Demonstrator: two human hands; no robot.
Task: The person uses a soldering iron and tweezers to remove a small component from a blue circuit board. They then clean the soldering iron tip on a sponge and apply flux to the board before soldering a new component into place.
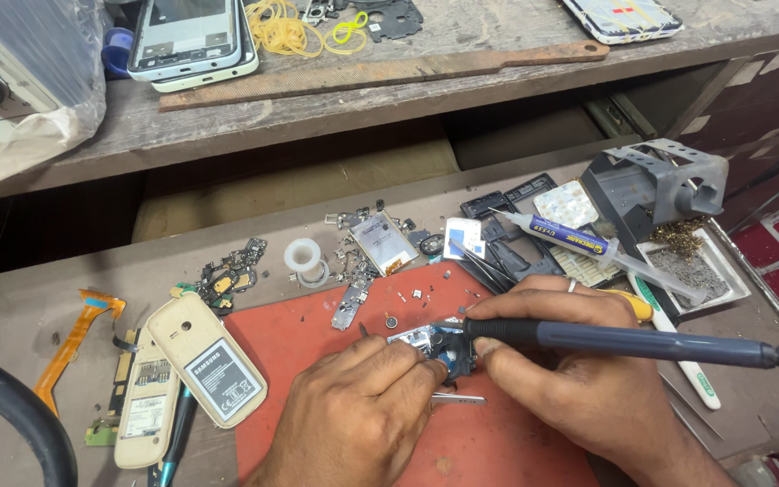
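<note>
My right hand (579, 379) grips a dark soldering iron (642, 343) whose tip points left onto a small phone circuit board (435, 344). The board lies on a red work mat (317, 338). My left hand (362, 406) presses down on the board's near left side, fingers bent, steadying it. A thin metal piece (457, 398) pokes out from under the left fingers. There is a ring on the right hand.
A cream phone body with a battery (209, 365) lies left of the mat, beside an orange flex cable (69, 347). Loose boards, a solder reel (303, 259), a flux syringe (579, 242), tweezers and a grey iron stand (655, 185) crowd the far side. Phones and yellow rubber bands sit on the upper shelf.
</note>
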